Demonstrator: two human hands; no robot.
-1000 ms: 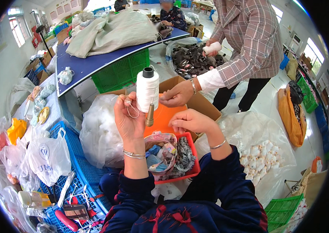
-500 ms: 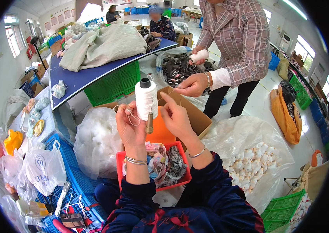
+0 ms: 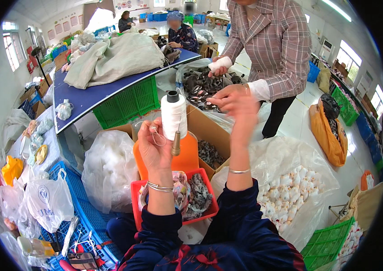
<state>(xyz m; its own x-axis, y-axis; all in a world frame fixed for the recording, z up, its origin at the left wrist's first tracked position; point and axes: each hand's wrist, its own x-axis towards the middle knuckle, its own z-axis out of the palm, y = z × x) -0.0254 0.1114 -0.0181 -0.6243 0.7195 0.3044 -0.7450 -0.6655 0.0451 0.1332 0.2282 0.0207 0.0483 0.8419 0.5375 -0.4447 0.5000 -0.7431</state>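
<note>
My left hand (image 3: 154, 147) is closed at the side of a tall white thread cone (image 3: 173, 116) with a dark top, which it holds upright; some of the grip is hidden behind the cone. A thin loop of white thread (image 3: 159, 138) hangs at its fingertips. A narrow brownish metal-looking piece (image 3: 176, 143) slants below the cone. My right hand (image 3: 242, 110) is raised to the right, its fingers smeared by motion. It overlaps the nearer hand (image 3: 227, 95) of a person in a checked jacket. That person's other hand holds a smaller white thread spool (image 3: 221, 64).
Below my hands sits a red box (image 3: 209, 212) of cloth pieces, beside a cardboard box (image 3: 209, 128). Bags of white stuffing (image 3: 110, 167) and small white pieces (image 3: 291, 194) flank them. A blue crate (image 3: 92, 212) with scissors stands left, a blue table (image 3: 105, 88) ahead.
My right hand has moved from beside the cone to the right, up to the other person's hand. My left hand keeps the cone, shifted slightly. The other person's spool has moved left.
</note>
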